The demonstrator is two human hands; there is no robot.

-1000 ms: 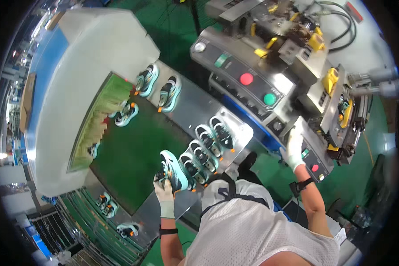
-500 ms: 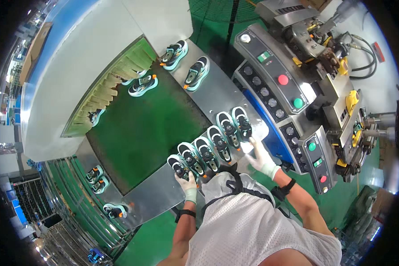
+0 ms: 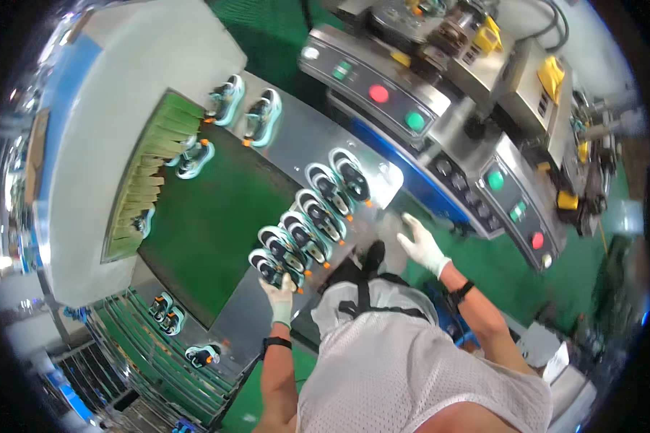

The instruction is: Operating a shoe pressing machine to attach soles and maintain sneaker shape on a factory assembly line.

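Observation:
A row of several black sneakers with white and mint soles (image 3: 307, 238) stands side by side on the grey metal table edge, orange tabs at their near ends. My left hand (image 3: 277, 294), in a whitish glove, has its thumb and fingers around the near end of the leftmost sneaker (image 3: 265, 265); part of the grip is hidden. My right hand (image 3: 423, 247), gloved too, hovers apart from the right end of the row. Its fingers are spread and nothing is in them. The rightmost sneaker (image 3: 349, 177) is the one nearest to it.
A green conveyor belt (image 3: 209, 231) runs from a housing with a green strip curtain (image 3: 141, 191). More sneakers lie on the belt and table corners. At right stands a machine with a button panel (image 3: 379, 86) and yellow parts. A roller rack (image 3: 137, 332) is at left.
My right hand has drawn away from the right end of the row. My left hand stays at the leftmost sneaker. The view has turned, shifting the machine and table leftward.

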